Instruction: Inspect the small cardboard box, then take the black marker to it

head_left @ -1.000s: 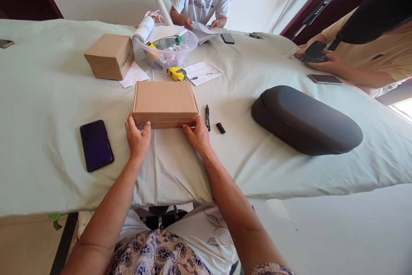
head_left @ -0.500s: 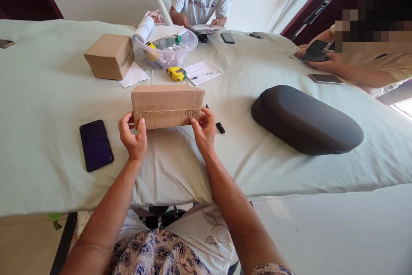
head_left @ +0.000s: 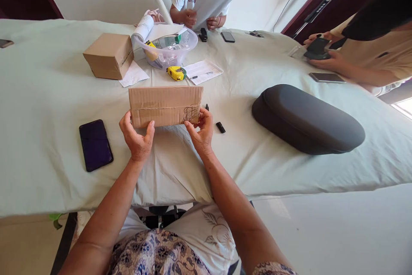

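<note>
A flat brown cardboard box (head_left: 164, 104) is tipped up on its near edge, its broad face toward me, with a dark scribble at its lower right corner. My left hand (head_left: 137, 137) grips the lower left corner, thumb on the front. My right hand (head_left: 201, 131) grips the lower right corner by the scribble. A black marker (head_left: 207, 107) lies mostly hidden behind the box, and its cap (head_left: 220, 127) lies just right of my right hand.
A dark phone (head_left: 95, 144) lies left of my hands. A large black case (head_left: 305, 118) sits to the right. Farther back are a second cardboard box (head_left: 108, 55), a clear bowl (head_left: 169, 47), a yellow tape measure (head_left: 176, 73) and papers (head_left: 202, 71). Two other people sit at the table's far and right sides.
The box has been lifted from lying flat and turned up on edge so its broad face is toward me. Both hands shifted along with it.
</note>
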